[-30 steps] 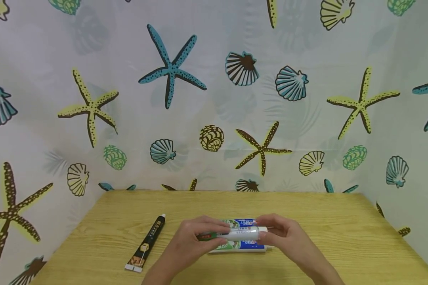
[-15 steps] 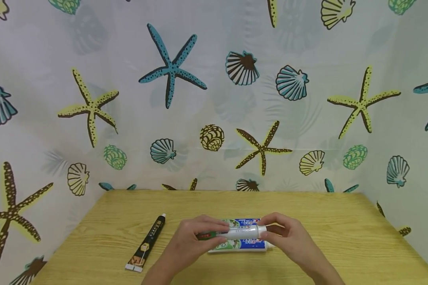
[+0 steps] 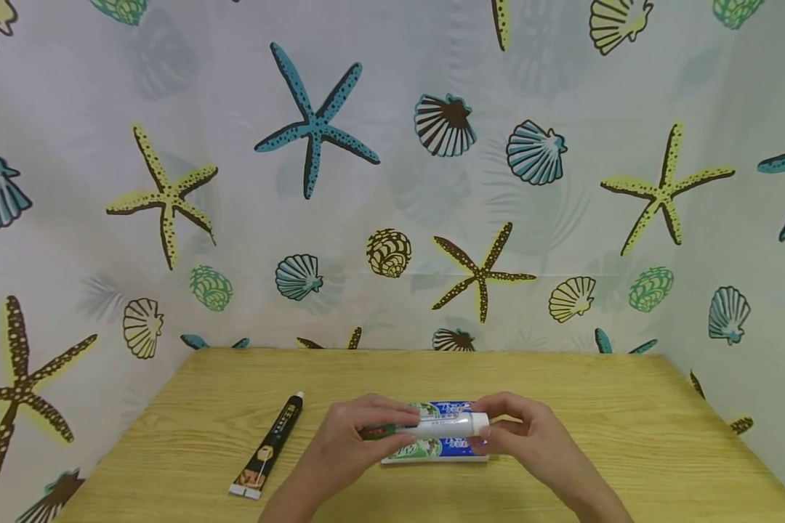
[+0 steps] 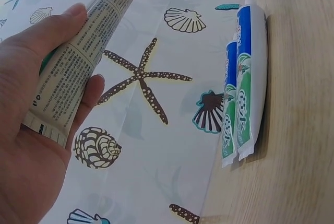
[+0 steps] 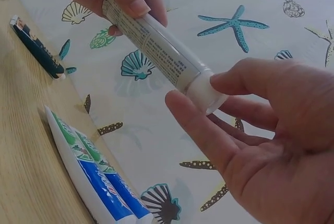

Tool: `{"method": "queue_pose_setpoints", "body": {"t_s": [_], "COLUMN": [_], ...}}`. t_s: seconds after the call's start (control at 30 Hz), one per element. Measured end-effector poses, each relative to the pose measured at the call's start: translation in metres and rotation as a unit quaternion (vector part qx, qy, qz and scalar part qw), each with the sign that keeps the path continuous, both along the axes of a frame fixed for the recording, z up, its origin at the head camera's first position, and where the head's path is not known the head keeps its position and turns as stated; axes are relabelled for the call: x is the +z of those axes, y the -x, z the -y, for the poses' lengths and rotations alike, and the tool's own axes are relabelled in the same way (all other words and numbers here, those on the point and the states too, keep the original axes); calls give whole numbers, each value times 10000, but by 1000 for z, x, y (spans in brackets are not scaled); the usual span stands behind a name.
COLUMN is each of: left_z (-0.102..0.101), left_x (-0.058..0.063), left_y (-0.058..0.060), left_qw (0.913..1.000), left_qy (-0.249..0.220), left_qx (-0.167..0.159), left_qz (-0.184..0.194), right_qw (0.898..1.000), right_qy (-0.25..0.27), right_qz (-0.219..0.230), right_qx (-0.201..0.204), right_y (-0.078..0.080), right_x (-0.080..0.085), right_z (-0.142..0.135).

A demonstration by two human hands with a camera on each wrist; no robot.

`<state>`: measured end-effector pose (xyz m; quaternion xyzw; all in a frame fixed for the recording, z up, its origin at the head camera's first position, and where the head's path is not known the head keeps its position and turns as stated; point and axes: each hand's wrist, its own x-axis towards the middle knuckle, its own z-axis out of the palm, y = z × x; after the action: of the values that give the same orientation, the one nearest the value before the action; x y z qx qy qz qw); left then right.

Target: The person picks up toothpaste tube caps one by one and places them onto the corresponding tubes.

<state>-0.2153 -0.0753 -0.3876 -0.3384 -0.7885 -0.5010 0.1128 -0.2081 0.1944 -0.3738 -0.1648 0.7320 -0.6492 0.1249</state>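
Note:
My left hand (image 3: 349, 443) grips a pale toothpaste tube (image 3: 440, 427) near its flat crimped end, thumb on one face and fingers on the other. The tube is held level above the table, its small-print side showing in both wrist views. At the tube's other end, my right hand (image 3: 530, 436) pinches the white cap (image 5: 206, 92) between thumb and index finger. The cap is on the tube. Beneath the held tube lie two blue-and-green toothpaste tubes (image 4: 251, 78), side by side and partly hidden in the head view.
A black toothpaste tube (image 3: 268, 444) lies slanted on the wooden table (image 3: 190, 436), left of my left hand. Behind and beside the table hangs a white cloth (image 3: 392, 181) printed with starfish and shells.
My right thumb and index finger have shifted slightly around the cap, leaving more of it in sight. The left hand keeps its grip, and the tubes on the table have not moved.

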Motion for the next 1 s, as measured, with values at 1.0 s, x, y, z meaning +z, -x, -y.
{"method": "queue_pose_setpoints", "body": {"t_s": [1.0], "left_z": [-4], "left_x": [-3], "left_y": [2], "left_qw": [9998], "left_qy": [-111], "left_qx": [73], "left_qz": [-121], "right_qw": [9939], "right_qy": [-338], "right_qz": [-374], "right_qx": [-982], "right_y": [-1], "right_x": [1], "right_z": [5]}}
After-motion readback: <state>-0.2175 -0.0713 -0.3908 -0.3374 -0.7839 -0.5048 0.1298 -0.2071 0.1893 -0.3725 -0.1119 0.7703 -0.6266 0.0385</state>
